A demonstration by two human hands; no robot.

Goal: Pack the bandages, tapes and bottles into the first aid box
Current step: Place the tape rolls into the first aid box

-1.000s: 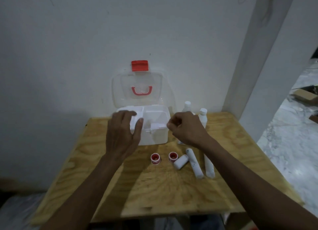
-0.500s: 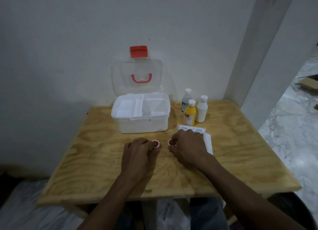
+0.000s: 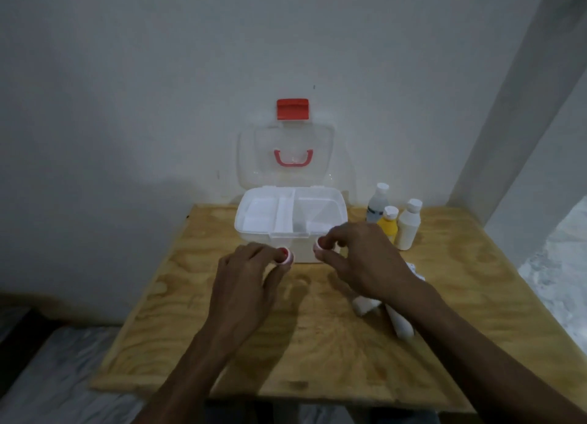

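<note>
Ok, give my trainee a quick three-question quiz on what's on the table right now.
1. True or false: the first aid box stands with its lid open.
2. How many bottles stand right of the box?
3. What does each hand pinch? A) bandage roll B) tape roll C) bottle

Key
1. True.
2. Three: clear bottle, yellow bottle, white bottle.
3. B: the left hand holds one tape roll, the right hand another; bandage rolls lie on the table.

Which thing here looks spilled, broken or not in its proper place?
Nothing stands out. The three bottles stand upright beside the open first aid box, the bandage rolls lie on the table, and the left hand and right hand each hold a tape roll.
</note>
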